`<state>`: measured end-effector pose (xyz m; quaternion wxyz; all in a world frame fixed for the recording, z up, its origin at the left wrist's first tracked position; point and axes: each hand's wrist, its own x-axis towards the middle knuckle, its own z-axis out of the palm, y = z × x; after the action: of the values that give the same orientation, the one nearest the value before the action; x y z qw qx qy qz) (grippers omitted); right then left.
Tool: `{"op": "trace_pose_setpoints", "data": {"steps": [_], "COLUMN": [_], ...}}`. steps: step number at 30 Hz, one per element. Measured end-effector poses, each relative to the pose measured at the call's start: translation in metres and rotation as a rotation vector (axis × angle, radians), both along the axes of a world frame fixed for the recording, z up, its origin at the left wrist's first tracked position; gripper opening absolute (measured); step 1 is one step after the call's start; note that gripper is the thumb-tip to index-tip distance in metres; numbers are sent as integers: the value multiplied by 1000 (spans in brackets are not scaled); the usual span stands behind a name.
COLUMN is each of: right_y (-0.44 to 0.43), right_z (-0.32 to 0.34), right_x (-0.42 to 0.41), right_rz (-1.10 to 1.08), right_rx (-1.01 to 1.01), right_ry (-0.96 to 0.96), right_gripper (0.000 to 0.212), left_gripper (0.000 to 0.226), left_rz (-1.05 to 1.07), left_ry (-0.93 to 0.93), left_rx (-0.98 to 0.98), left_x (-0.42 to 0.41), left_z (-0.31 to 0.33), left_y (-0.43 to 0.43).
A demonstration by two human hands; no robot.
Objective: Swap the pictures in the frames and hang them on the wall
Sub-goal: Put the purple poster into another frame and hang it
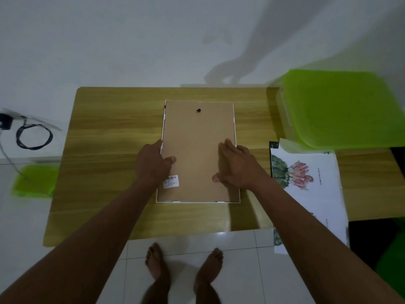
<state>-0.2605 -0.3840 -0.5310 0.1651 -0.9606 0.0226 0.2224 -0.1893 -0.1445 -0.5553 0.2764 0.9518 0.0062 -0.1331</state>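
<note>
- I see wooden bench (105, 150), frame (198, 150) face-down at its centre, brown backing up.
- Flower print (306, 178) lies right of frame.
- Left hand (152, 165), right hand (237, 167): fingers spread flat, pressing the backing's side edges, gripping nothing.

Home room: bare feet (184, 263), tiled floor (236, 240), wooden table (109, 150).

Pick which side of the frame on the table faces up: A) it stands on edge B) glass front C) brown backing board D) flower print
C: the frame lies flat on the table with its brown backing board, hanging hole and barcode sticker up; left hand and right hand press on it.
</note>
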Motion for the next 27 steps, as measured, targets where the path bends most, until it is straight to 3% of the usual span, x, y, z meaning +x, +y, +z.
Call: {"op": "trace_pose_setpoints", "data": {"steps": [8, 12, 15, 18, 23, 27], "right_y": [-3, -5, -4, -6, -12, -10], "right_z": [-5, 0, 2, 1, 1, 3], "right_x": [5, 10, 10, 10, 20, 35], "right_rz": [99, 45, 46, 74, 6, -5], "right_rx": [-36, 98, 45, 16, 117, 101], "right_ry": [-15, 15, 37, 50, -79, -5], "right_gripper": [107, 111, 122, 129, 91, 110], "left_gripper": [56, 82, 93, 92, 84, 72], "left_rz": [-14, -87, -116, -191, -409, -418], "left_ry": [32, 60, 101, 109, 109, -102], "left_rx": [18, 71, 104, 177, 384, 402], "left_x": [3, 10, 10, 7, -4, 6], "left_z": [1, 10, 15, 21, 27, 23], "left_y": [1, -3, -6, -11, -26, -34]}}
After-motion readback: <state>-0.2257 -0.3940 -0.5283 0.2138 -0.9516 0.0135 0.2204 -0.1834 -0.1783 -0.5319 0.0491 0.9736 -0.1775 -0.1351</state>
